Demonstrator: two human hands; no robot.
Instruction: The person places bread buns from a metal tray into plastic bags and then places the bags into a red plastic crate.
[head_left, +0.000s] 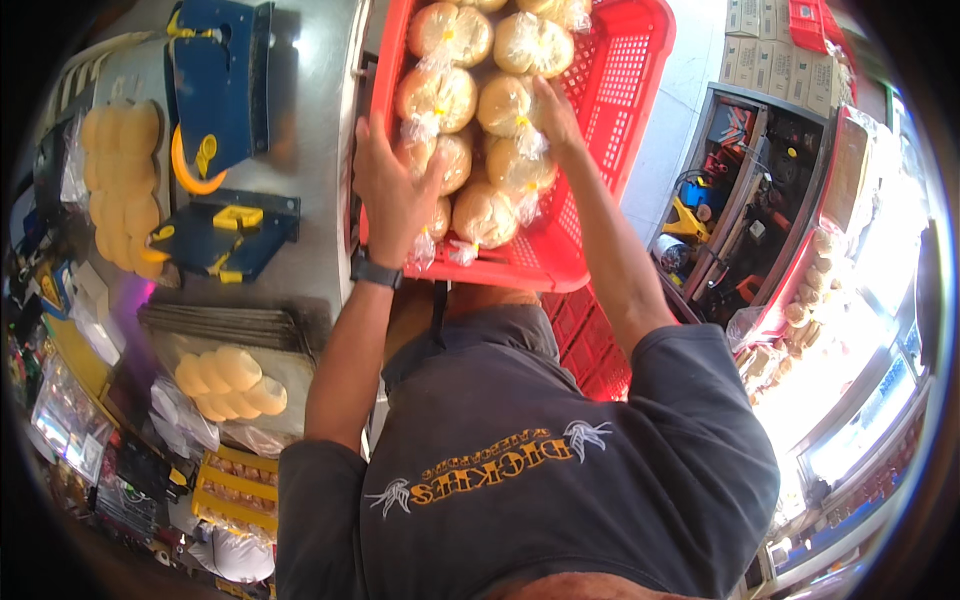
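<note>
A red plastic basket (626, 112) lies before me, holding two rows of round buns in clear plastic bags with yellow ties. My left hand (397, 187), a dark band on its wrist, is at the basket's left side. Its fingers lie by the rim and its thumb is spread over a bagged bun (455, 174). On the right, my right hand (559, 120) reaches inside, its fingertips against another bagged bun (504, 105). The hands hide parts of these buns, so a firm grip on either cannot be made out.
On the left, a steel table (322, 150) bears blue-and-yellow metal fixtures (221, 90), a pull-apart loaf (124, 180) and another loaf (225, 382). To the right stand an open cabinet of tools (739, 202) and stacked cartons (780, 67). Another red crate (585, 337) is below the basket.
</note>
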